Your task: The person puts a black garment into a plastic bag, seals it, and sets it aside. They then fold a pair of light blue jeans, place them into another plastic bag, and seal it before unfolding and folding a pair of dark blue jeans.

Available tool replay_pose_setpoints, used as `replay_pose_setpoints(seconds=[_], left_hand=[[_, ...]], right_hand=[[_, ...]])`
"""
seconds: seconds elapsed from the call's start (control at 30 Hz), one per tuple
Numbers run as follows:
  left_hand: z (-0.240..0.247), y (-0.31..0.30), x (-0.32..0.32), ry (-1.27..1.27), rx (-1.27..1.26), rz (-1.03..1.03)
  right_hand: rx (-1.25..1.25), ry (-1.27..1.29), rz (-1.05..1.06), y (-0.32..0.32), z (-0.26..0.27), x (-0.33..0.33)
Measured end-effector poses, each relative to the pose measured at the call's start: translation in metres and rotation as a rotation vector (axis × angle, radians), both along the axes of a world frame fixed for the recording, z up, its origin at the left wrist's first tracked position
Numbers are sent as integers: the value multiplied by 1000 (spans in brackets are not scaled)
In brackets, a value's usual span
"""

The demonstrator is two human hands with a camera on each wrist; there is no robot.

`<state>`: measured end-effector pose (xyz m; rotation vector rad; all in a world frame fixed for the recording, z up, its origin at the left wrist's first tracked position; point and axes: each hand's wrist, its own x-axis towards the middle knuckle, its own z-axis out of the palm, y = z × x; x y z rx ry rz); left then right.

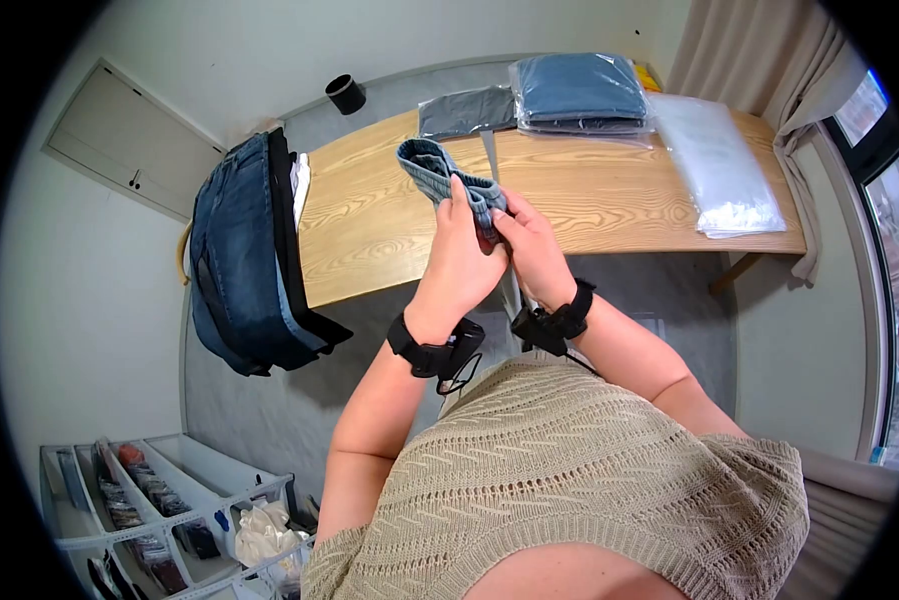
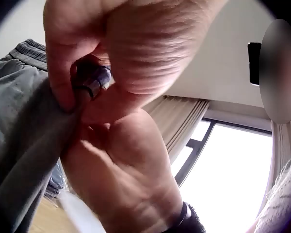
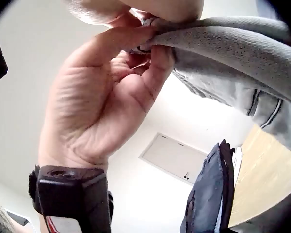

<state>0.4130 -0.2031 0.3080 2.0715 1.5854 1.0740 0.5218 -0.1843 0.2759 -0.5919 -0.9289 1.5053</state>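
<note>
Bare left hand (image 1: 461, 240): one digit pointing away from the body, others curled inward, pinching.
Bare right hand (image 1: 536, 248): thumb and bent fingers pinching, just beside the left.
Bare left forearm (image 1: 371, 408): angled forward and inward.
Bare right forearm (image 1: 634, 350): angled forward and inward, opposite it.
Wrists (image 1: 429, 318): apart, behind the hands.

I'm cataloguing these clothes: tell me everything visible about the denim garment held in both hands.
The denim garment looks faded blue in the head view, greyer in the wrist views. Its gathered waistband seems elastic; dark lines mark the cloth. The left hand and right hand pinch its bunched near end; an opening shows at its far end. It appears raised above the wooden table; its full shape is unclear.
</note>
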Motion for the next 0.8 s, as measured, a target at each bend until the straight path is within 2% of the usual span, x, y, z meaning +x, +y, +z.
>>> replay_pose_setpoints(seconds=[0.07, 0.1, 0.17, 0.23, 0.3, 0.37, 0.43, 0.5, 0.57, 0.6, 0.7, 0.8], left_hand=[[-4, 2, -11, -196, -89, -189], [-4, 2, -15, -196, -90, -189], [-2, 3, -21, -360, -242, -293], [-10, 7, -28, -390, -241, -321], [-10, 9, -35, -352, -308, -428], [-1, 12, -46, -336, -336, -424], [24, 15, -56, 331, 142, -212], [34, 18, -60, 333, 189, -202], [30, 23, -64, 507, 285, -255], [26, 26, -65, 529, 184, -263], [26, 30, -60, 481, 94, -255], [22, 35, -51, 457, 81, -298]], right_hand=[[32, 125, 182, 4, 1, 8], [31, 125, 182, 5, -2, 9], [172, -149, 95, 8, -10, 10], [191, -189, 59, 10, -12, 11], [36, -120, 83, 11, -12, 13], [55, -115, 95, 12, -14, 16], [77, -108, 106, 11, -13, 18], [68, -108, 152, 4, -2, 22], [73, -120, 153, 2, 5, 24], [79, -132, 153, 2, 7, 25], [112, -151, 135, 5, 5, 32], [130, -215, 132, 10, 4, 46]])
